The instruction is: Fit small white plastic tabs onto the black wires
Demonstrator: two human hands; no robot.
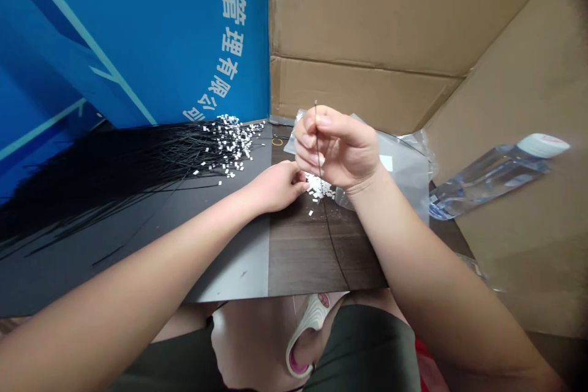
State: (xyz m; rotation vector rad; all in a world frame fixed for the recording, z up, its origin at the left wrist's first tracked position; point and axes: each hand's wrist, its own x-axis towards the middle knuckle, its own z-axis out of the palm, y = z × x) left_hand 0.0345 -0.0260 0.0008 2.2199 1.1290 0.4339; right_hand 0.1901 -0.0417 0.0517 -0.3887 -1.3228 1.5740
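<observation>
Above the tabletop, between the forearms, a thin black wire (318, 150) is pinched upright by the right hand (337, 147), held firmly between thumb and fingertips. Its fine tip is left standing just above the fingers, while its lower length is seen trailing down past the palm towards the table edge. Just beside the right hand, the left hand (275, 187) is kept low, with its fingers curled against a small heap of white blocks (318, 187). Whether a block is held cannot be told, as the fingertips are hidden.

Left of the left hand, a fanned mass of long black wires (105, 174) is spread over a grey panel (229, 257), many of its ends tipped with similar white blocks. Under both hands, a dark wood-grain tabletop (316, 251) is seen. Beyond the left hand, a small yellow ring (277, 141) is lying. Right of the right hand, a clear plastic bag (404, 165) is bunched, and a water bottle (491, 180) with a white cap is laid on its side. Behind the hands, cardboard (367, 24) is met by a blue banner (138, 30).
</observation>
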